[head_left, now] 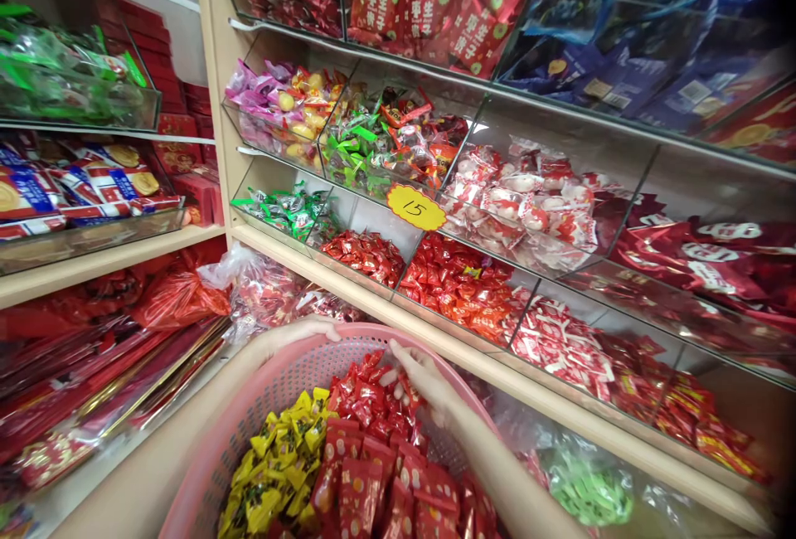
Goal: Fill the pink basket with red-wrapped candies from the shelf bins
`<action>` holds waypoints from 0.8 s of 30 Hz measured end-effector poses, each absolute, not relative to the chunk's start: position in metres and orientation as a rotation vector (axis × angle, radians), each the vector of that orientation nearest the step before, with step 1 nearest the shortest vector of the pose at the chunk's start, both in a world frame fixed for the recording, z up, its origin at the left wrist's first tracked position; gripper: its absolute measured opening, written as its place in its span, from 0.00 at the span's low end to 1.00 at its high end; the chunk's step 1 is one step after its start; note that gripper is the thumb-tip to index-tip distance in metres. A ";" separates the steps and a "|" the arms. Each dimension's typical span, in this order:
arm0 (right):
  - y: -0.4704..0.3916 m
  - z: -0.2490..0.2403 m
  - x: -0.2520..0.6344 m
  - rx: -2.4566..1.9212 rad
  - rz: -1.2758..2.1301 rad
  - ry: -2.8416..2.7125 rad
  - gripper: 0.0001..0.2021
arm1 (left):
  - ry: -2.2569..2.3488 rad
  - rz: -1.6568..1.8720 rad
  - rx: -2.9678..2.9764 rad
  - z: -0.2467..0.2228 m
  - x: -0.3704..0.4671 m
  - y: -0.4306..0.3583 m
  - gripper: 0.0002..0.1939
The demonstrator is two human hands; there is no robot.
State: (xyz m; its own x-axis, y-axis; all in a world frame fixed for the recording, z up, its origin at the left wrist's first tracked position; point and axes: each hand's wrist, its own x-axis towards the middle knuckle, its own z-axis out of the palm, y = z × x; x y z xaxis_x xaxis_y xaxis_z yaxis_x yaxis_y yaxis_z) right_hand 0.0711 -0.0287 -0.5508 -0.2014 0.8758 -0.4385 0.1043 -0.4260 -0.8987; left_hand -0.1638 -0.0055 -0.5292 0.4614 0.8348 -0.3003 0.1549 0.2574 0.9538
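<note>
At basket (205, 456) far rim | left hand (298, 333) curled over rim, gripping it | right hand (423, 377) half-open, fingertips laid on red packets (366, 398), nothing clasped

My left grip (298, 332) rests on the rim of a pink basket (267, 394) of perforated plastic, dull rather than shiny. My right grip (423, 377) lies among red candy packets (373, 439) in glossy foil wrap, crinkled and catching light; the yellow candies (279, 456) beside them are just as shiny. The bins (366, 220) above are clear, smooth plastic panels. The shelf (497, 373) looks like pale, matt laminated wood. A yellow price tag (415, 207) looks like matt paper.
</note>
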 end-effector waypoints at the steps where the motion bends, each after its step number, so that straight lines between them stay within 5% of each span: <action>1: -0.031 -0.549 0.074 -1.432 1.742 -1.096 0.19 | 1.030 0.593 1.236 -0.529 -0.164 -0.006 0.18; 7: -0.043 -0.545 0.088 -1.110 2.014 -0.703 0.16 | 1.006 0.605 1.212 -0.531 -0.163 -0.006 0.14; 11: -0.050 -0.552 0.094 -1.087 1.937 -0.771 0.24 | 0.926 0.581 1.165 -0.533 -0.163 -0.006 0.14; 24: -0.038 -0.560 0.050 -1.029 1.677 -1.204 0.20 | 0.963 0.599 1.288 -0.529 -0.162 -0.004 0.10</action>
State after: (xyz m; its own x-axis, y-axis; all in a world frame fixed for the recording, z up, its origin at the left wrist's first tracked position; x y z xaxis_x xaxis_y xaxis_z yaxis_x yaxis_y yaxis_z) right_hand 0.0499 -0.0377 -0.5599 -0.3386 0.9280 -0.1555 -0.1497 -0.2163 -0.9648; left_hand -0.1616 -0.0045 -0.5290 0.4999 0.8275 -0.2555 0.1365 0.2160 0.9668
